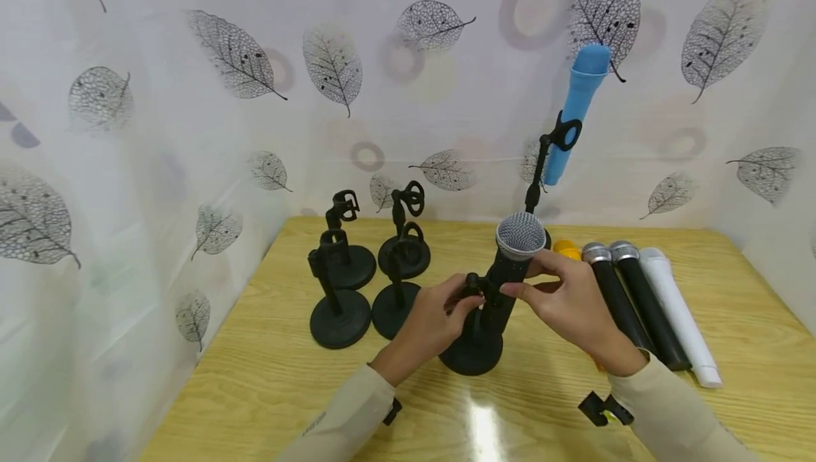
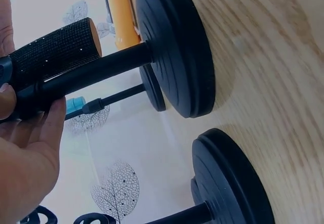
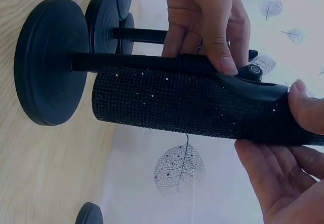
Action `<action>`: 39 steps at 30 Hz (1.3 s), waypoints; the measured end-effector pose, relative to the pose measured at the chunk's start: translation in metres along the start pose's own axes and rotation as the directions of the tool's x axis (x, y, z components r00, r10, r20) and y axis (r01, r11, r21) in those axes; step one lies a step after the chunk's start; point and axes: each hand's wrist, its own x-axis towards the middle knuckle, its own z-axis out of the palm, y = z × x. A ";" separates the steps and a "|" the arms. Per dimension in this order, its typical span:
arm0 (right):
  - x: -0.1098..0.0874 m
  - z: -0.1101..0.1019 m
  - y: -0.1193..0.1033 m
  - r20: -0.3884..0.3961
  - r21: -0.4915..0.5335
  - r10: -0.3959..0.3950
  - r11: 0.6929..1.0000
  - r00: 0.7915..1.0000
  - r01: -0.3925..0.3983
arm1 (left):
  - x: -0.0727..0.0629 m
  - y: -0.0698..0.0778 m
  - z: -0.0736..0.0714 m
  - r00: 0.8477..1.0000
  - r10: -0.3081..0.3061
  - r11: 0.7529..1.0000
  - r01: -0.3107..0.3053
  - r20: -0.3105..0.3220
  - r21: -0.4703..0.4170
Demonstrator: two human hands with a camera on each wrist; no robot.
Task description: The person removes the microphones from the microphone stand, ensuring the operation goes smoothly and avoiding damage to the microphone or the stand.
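Observation:
A black microphone (image 1: 506, 268) with a silver mesh head stands nearly upright in the clip of a black microphone stand (image 1: 472, 348). My left hand (image 1: 435, 322) grips the top of that stand near the clip joint. On the other side, my right hand (image 1: 569, 300) holds the microphone's body between thumb and fingers. In the right wrist view the speckled black microphone body (image 3: 157, 100) lies alongside the stand's post, its lower end above the round base (image 3: 48, 62). The left wrist view shows the left hand (image 2: 30, 158) around the upper post.
Several bare black stands (image 1: 341, 320) are grouped at the left. Behind, a blue microphone (image 1: 576, 115) sits in a taller stand. To the right lie two black microphones (image 1: 650, 306), a white one (image 1: 682, 317) and an orange one (image 1: 566, 248). A leaf-patterned curtain (image 1: 408, 93) backs the table.

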 end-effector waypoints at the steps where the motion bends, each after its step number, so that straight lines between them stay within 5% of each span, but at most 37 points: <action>1: 0.000 0.000 -0.001 -0.004 -0.010 0.000 1.000 1.000 0.000 | -0.001 0.000 0.000 1.000 0.000 1.000 0.000 -0.001 -0.001; 15: 0.003 -0.004 -0.008 0.007 0.014 -0.023 1.000 1.000 0.023 | -0.002 -0.001 0.001 1.000 0.020 1.000 -0.020 -0.004 -0.003; 23: -0.008 -0.001 -0.003 0.068 0.047 0.094 0.994 0.993 -0.097 | -0.002 0.001 -0.001 1.000 0.022 1.000 -0.022 -0.012 -0.001; 39: -0.004 0.000 -0.007 -0.008 -0.034 0.049 0.998 0.999 -0.049 | -0.002 0.000 0.002 1.000 0.013 1.000 -0.013 -0.019 -0.002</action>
